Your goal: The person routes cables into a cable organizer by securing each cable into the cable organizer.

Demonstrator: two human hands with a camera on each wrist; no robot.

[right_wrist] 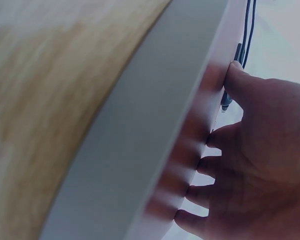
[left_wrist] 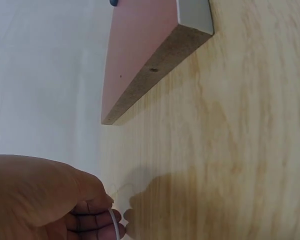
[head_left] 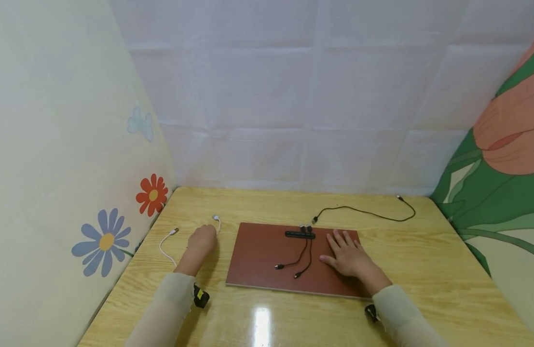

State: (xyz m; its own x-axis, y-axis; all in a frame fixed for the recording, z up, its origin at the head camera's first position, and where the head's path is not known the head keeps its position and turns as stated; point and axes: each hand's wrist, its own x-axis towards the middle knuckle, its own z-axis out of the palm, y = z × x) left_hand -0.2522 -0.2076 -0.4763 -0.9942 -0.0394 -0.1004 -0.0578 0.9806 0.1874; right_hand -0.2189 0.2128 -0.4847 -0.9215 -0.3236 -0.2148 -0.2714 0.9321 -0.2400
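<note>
The left hand [head_left: 201, 239], curled, pinched the white cable [left_wrist: 114, 223]; the right hand [head_left: 348, 258], spread wide, rested on the board [head_left: 254, 253], the clip [head_left: 294, 234] left of it. A slack pinch could have let the cable slip free.

Red-brown board [head_left: 253, 255], white cable [left_wrist: 115, 224], yellowish wood-grain table [head_left: 423, 260], seemingly black holder [head_left: 294, 234]

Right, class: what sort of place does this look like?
Probably a staged tabletop work area: a creased white backdrop behind a wood-grain table, with flower-patterned sheets at both sides.
</note>
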